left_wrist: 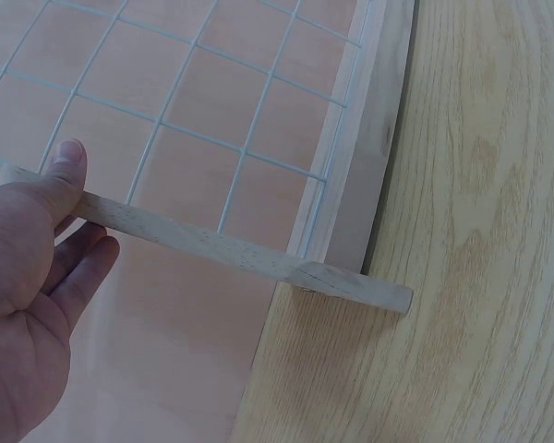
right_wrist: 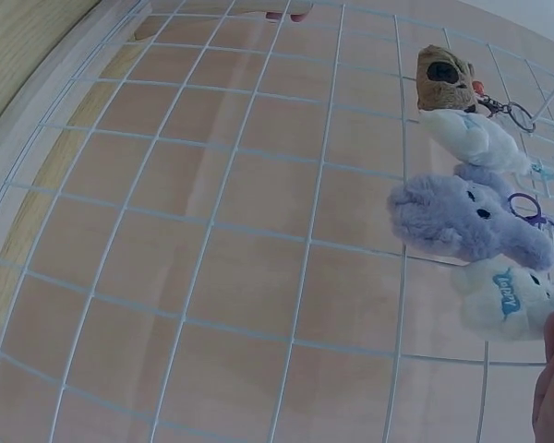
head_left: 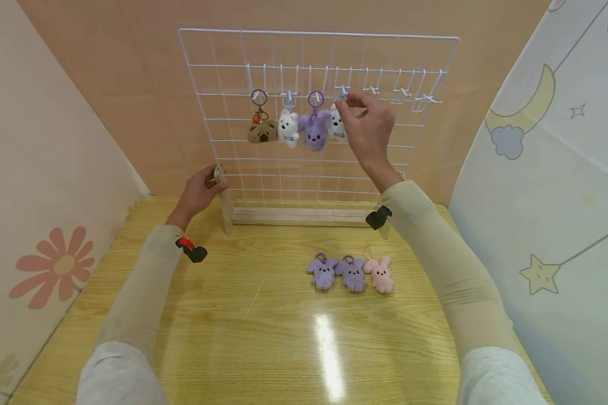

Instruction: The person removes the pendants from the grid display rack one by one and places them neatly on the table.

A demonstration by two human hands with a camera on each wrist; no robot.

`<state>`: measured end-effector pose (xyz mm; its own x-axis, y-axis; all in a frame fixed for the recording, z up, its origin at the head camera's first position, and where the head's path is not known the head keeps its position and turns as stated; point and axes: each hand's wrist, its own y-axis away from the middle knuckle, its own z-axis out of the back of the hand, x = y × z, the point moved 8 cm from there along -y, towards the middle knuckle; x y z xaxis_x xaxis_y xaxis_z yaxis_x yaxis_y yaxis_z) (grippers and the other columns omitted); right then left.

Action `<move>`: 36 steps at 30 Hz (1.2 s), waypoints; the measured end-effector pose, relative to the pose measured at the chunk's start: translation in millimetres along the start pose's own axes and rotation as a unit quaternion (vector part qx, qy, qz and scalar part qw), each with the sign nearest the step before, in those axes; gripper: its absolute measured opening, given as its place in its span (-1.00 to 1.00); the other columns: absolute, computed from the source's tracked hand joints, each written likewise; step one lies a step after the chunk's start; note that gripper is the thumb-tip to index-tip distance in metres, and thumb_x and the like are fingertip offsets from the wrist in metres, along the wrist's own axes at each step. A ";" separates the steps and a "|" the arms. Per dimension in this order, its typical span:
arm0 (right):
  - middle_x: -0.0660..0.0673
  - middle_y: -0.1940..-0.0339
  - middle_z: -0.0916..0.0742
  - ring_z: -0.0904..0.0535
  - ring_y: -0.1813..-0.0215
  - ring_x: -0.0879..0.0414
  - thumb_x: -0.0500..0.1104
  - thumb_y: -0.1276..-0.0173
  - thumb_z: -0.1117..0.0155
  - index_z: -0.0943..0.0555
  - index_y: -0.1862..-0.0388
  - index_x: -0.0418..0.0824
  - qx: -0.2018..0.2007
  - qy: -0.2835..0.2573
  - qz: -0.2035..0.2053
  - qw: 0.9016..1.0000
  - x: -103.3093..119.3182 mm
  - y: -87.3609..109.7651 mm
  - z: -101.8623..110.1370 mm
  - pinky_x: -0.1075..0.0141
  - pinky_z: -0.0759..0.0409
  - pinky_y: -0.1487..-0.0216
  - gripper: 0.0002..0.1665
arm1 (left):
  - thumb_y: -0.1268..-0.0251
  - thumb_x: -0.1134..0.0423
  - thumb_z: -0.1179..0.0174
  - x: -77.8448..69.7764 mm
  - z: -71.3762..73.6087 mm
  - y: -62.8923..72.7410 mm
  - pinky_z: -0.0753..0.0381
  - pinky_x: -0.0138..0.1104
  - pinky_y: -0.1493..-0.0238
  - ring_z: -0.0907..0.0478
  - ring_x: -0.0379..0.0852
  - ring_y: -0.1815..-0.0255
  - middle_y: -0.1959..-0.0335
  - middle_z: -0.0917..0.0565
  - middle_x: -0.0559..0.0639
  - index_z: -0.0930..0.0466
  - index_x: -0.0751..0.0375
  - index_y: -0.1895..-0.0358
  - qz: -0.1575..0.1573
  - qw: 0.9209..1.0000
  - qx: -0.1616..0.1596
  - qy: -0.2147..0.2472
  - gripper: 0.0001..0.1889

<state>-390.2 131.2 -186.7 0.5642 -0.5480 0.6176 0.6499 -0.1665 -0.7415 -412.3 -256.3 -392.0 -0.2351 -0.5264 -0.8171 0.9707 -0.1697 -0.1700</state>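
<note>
My right hand pinches the top of a white plush keychain at a hook on the white wire grid rack. Whether its ring sits on the hook is hidden by my fingers. To its left hang a purple plush keychain, another white plush keychain and a brown plush keychain. Down at the rack's left side, my left hand grips the wooden side post, thumb on one face and fingers on the other. Only part of the right hand shows in the right wrist view.
Two purple plush keychains and a pink plush keychain lie on the wooden table in front of the rack. Bare hooks stick out right of my right hand. Patterned panels stand at both sides.
</note>
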 end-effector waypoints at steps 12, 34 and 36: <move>-0.13 0.17 -0.84 -0.69 0.33 0.21 -0.07 -0.41 -0.44 -0.79 0.09 -0.28 -0.009 0.014 -0.003 1.000 1.6 0.1 -1.9 0.57 -0.55 0.32 -0.71 | -0.56 0.13 -0.15 -0.9 -0.5 -1.5 -0.54 0.08 -0.31 -0.39 0.31 -0.45 -0.50 -0.35 0.36 -0.08 0.30 -0.62 -0.010 1.000 -0.005 -0.009 -0.28; -0.13 0.27 -0.84 -0.56 0.44 0.27 -0.16 -0.43 -0.36 -0.80 0.20 -0.26 -0.023 -0.031 0.003 0.999 5.6 2.8 7.4 0.54 -0.52 0.33 -0.81 | -0.56 0.15 -0.17 -1.7 0.3 0.5 -0.57 0.07 -0.29 -0.42 0.29 -0.44 -0.50 -0.35 0.33 -0.09 0.28 -0.63 -0.010 1.000 -0.011 -0.006 -0.28; -0.13 0.27 -0.84 -0.56 0.45 0.26 -0.16 -0.43 -0.36 -0.81 0.20 -0.26 -0.025 -0.039 0.006 0.999 7.2 4.6 9.4 0.55 -0.52 0.33 -0.82 | -0.56 0.13 -0.17 -1.7 0.3 0.5 -0.57 0.08 -0.28 -0.42 0.30 -0.44 -0.50 -0.35 0.34 -0.09 0.28 -0.62 -0.011 1.000 -0.011 -0.009 -0.27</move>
<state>-378.3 134.2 -183.2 0.6108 -0.4847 0.6261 0.6177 -0.2029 -0.7597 -411.5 -255.7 -390.5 -0.2564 -0.5377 -0.8032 0.9663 -0.1629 -0.1994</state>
